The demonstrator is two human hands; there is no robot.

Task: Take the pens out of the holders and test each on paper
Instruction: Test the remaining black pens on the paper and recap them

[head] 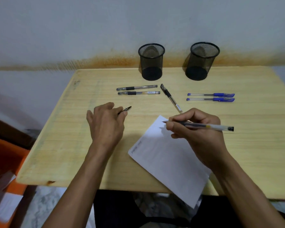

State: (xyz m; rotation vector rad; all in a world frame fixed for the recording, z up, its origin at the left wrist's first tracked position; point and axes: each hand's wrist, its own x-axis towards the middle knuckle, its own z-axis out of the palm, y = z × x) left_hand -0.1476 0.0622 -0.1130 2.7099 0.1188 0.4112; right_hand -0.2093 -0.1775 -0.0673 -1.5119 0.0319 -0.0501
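While the uncapped pen (202, 126) is pinched in the right hand (196, 130), tip at the paper (169, 162), its cap (125, 109) is pinched by the left hand (105, 124) — paper's unpinned & overhangs the worktop (72, 129), so it could be dragged off.

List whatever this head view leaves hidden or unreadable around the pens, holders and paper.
- Writing at the white paper sheet's left edge: too small to read.
- Clear black-ink pen's tip contact: blurred, beside the right hand.
- Black pen cap: partly hidden by the left hand's fingers.
- Paper's near corner: overhangs the wooden table, against dark clothing.
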